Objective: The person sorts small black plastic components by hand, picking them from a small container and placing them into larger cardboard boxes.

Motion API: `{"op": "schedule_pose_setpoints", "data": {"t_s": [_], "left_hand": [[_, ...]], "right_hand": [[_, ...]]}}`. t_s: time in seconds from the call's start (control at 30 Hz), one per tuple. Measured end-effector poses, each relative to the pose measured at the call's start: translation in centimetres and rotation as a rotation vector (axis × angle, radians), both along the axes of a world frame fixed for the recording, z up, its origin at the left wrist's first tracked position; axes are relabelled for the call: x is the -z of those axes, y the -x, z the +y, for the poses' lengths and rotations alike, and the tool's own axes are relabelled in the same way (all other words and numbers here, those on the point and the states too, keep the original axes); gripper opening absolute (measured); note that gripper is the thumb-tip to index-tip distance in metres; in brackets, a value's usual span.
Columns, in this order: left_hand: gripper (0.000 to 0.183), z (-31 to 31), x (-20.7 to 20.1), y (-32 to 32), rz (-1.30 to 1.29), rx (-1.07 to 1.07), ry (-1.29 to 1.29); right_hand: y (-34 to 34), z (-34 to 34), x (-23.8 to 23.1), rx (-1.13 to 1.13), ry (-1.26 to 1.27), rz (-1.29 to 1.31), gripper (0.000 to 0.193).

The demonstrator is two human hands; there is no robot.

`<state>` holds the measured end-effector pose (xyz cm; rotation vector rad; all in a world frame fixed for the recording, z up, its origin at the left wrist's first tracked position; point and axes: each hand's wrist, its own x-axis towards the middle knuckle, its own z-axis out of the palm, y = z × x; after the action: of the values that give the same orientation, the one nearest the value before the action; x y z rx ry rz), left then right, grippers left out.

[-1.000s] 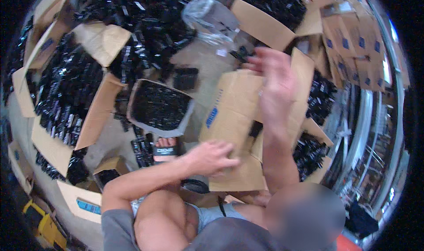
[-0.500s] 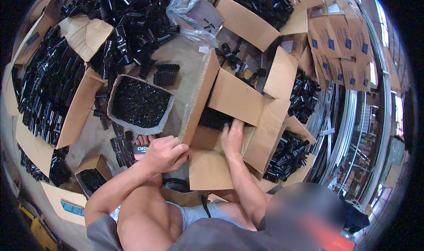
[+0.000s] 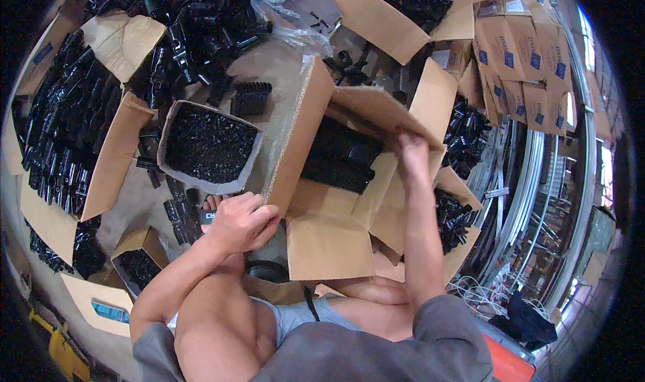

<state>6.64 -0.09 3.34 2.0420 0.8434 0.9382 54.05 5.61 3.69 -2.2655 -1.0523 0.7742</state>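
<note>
An open cardboard box [image 3: 332,237] sits between my knees, with black plastic parts [image 3: 342,157] inside it. My left hand [image 3: 240,221] grips the lower edge of the box's tall left flap [image 3: 299,130]. My right hand [image 3: 411,150] reaches over the box and holds the right flap [image 3: 376,110], which folds in above the black parts. The front flap lies flat toward me.
A grey tub of small black pieces [image 3: 208,147] stands left of the box. Open cartons of black parts [image 3: 64,133] ring the floor on the left and top. A clear plastic bag [image 3: 295,9] lies at the top. Stacked closed cartons [image 3: 521,66] and metal rails [image 3: 537,200] are on the right.
The box flaps have been spread open, exposing the black parts inside. My right hand dropped from the far flap, went down inside the box, then rose to the right flap. My left hand shifted to the left flap's edge.
</note>
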Motion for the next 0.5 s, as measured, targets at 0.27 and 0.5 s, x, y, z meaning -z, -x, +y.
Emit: {"op": "schedule_pose_setpoints", "data": {"t_s": [0.27, 0.5], "left_hand": [[0.021, 0.0, -0.1, 0.3, -0.005, 0.0, 0.002], [0.022, 0.3, -0.5, -0.1, -0.012, 0.021, 0.008]], "right_hand": [[4.7, -8.9, 5.3, -0.198, 0.238, -0.543, 0.057], [7.3, -9.1, 7.3, -0.217, 0.364, -0.57, 0.088]]}}
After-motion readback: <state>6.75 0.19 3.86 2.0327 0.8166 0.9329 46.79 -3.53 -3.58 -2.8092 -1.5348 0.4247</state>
